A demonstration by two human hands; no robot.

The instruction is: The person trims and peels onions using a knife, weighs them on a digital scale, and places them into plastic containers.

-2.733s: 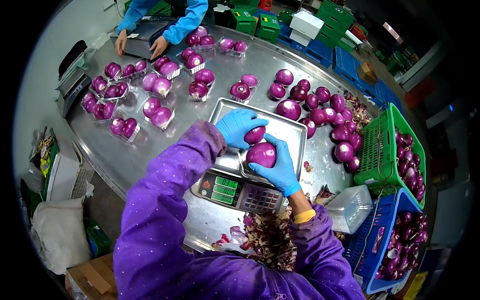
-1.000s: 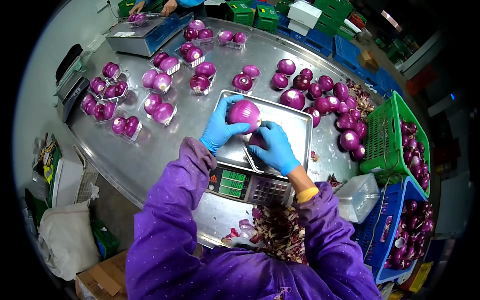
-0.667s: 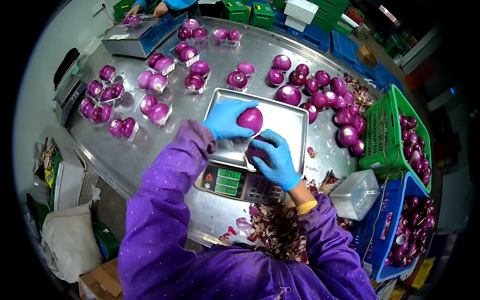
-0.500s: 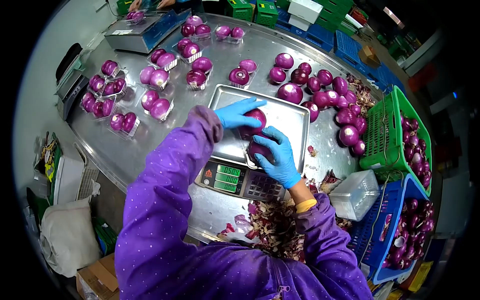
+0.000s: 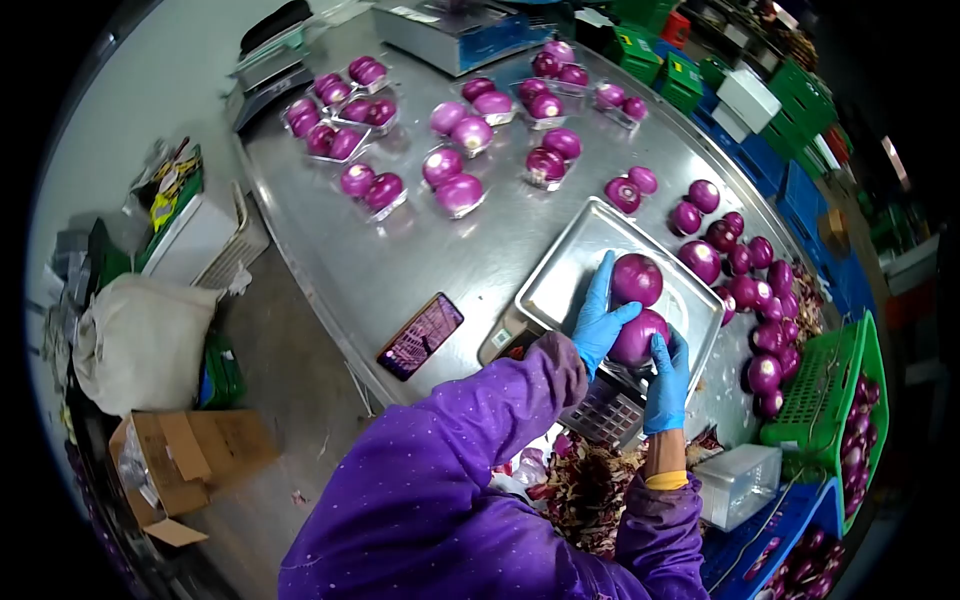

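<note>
Two large purple onions sit one behind the other over the metal pan (image 5: 560, 262) of a scale (image 5: 605, 412). The nearer onion (image 5: 640, 338) lies between my hands, in what looks like a clear tray mostly hidden by them. My left hand (image 5: 600, 318), in a blue glove, has its fingers stretched along the left side of the farther onion (image 5: 637, 280) and its thumb by the nearer one. My right hand (image 5: 667, 380), gloved too, curves round the right side of the nearer onion. Both hands appear to hold the onions and tray together.
Packed onion trays (image 5: 460, 195) stand at the left and back of the table (image 5: 400, 268), with a phone (image 5: 421, 336) near its edge. Loose onions (image 5: 765, 338) lie right of the pan. A green crate (image 5: 820, 385), a blue crate (image 5: 735, 570) and stacked clear trays (image 5: 740, 485) are at the right.
The view has turned left, bringing the phone into sight. My left hand has come down from the top of the farther onion to its left side. The co-worker's hands are out of view.
</note>
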